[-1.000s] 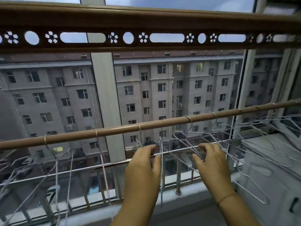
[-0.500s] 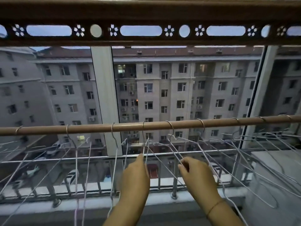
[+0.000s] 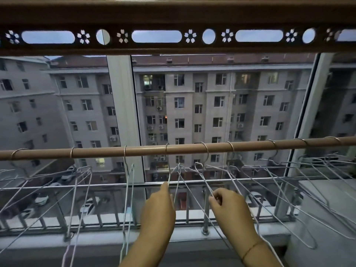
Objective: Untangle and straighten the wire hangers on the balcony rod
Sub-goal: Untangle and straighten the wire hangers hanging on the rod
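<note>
- Beyond the balcony glass, a grey apartment block (image 3: 192,105) is filling the background under a dusky sky.
- Stretching across the frame from 9 o'clock to 3 o'clock, the tan balcony rod (image 3: 185,148) is carrying a row of white wire hangers (image 3: 250,182) by their hooks.
- Right of centre, toward 3 o'clock, the hangers are lying at slants and crossing one another in a tangle.
- Left of centre, toward 9 o'clock, several hangers are hanging closer to vertical, though a few are fanning out at the far edge.
- At 6 o'clock, the left hand (image 3: 158,211) is reaching up with one extended finger touching the wire of the centre hanger (image 3: 169,176); whether it is pinching that wire cannot be told.
- Just beside it, toward 5 o'clock, the right hand (image 3: 229,205) is curling its fingertips (image 3: 212,199) together, pinching a slanted hanger wire (image 3: 202,182) that runs down past the wrist.
- A thin bracelet (image 3: 250,247) is sitting on the right wrist.
- Behind the hangers, a metal railing (image 3: 115,186) is running along the sill.
- At 12 o'clock, a dark wooden rail (image 3: 173,20) with flower-shaped cut-outs is spanning the top.
</note>
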Demonstrator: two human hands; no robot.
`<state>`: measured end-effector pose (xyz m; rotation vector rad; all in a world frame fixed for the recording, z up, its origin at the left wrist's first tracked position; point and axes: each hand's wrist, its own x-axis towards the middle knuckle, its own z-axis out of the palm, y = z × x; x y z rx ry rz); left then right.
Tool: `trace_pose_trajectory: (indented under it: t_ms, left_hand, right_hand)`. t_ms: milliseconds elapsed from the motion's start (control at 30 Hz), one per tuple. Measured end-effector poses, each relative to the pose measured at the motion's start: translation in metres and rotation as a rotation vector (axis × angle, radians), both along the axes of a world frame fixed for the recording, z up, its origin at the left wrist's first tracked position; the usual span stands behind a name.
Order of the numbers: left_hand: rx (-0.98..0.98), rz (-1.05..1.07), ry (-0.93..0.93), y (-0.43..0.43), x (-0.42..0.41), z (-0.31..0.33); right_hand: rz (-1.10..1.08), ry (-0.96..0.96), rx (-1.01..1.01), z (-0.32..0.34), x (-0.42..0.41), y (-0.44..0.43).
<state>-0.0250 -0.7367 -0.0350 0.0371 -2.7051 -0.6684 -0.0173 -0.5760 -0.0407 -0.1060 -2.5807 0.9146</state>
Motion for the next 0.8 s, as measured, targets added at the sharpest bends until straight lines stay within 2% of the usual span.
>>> trace_pose_trajectory:
  t_ms: [167, 333, 400, 533, 667, 800]
  left_hand:
    - [0.048, -0.019, -0.008, -0.005, 0.000, 0.001]
    - [0.138, 0.006, -0.042, -0.016, 0.000, 0.007]
    - [0.140, 0.025, 0.008, -0.017, 0.004, 0.015]
    - [0.169, -0.042, 0.248, -0.001, 0.015, 0.027]
    - [0.223, -0.219, 0.297, 0.034, 0.016, 0.024]
    - [0.273, -0.175, 0.260, 0.058, 0.005, 0.014]
  right_hand:
    - [0.016, -0.009, -0.036, 0.003, 0.000, -0.004]
    - [0.008, 0.076, -0.034, 0.009, 0.011, -0.005]
    - [-0.018, 0.125, -0.031, 0.012, 0.017, 0.002]
    - [-0.137, 0.204, -0.054, 0.019, 0.023, 0.027]
    - [-0.111, 0.123, -0.119, 0.015, 0.017, 0.043]
    - [-0.003, 0.030, -0.089, 0.007, 0.006, 0.031]
